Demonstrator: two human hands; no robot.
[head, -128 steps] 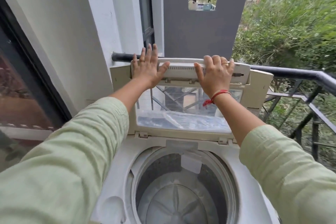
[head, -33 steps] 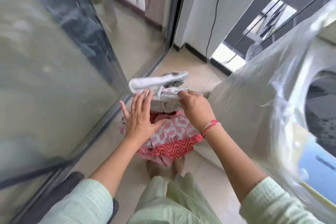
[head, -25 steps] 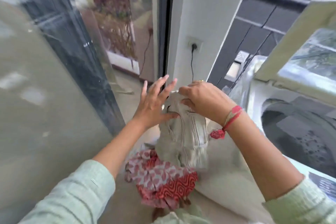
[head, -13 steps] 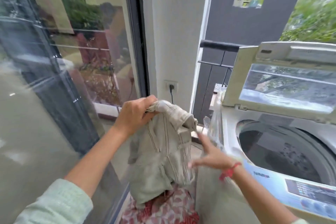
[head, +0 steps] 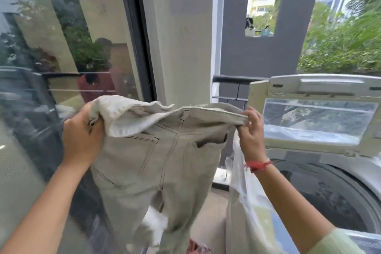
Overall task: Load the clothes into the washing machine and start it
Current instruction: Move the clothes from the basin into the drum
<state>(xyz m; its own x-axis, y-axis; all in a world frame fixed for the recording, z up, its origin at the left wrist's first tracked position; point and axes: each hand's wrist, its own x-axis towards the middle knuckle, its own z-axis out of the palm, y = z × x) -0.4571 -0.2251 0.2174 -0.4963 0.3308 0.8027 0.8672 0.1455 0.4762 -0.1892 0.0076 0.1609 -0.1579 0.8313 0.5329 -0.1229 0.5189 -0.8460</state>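
Observation:
A pair of beige trousers (head: pixel 165 161) hangs spread out in front of me, legs dangling down. My left hand (head: pixel 82 138) grips one end of the waistband and my right hand (head: pixel 250 132) pinches the other end. To the right stands the top-loading washing machine (head: pixel 367 173) with its lid (head: pixel 315 113) raised and its dark drum (head: pixel 329 196) open. A bit of red patterned cloth (head: pixel 194 247) shows below the trousers, mostly hidden.
A glass sliding door (head: pixel 61 57) runs along the left, a pale wall column (head: pixel 185 47) stands ahead. A dark balcony railing (head: pixel 233 79) lies behind the machine. Clear plastic wrap (head: pixel 241 202) hangs on the machine's left side.
My right hand has taken hold of the waistband and both hands have pulled the bunched trousers open and raised them. The view has shifted up and right toward the machine.

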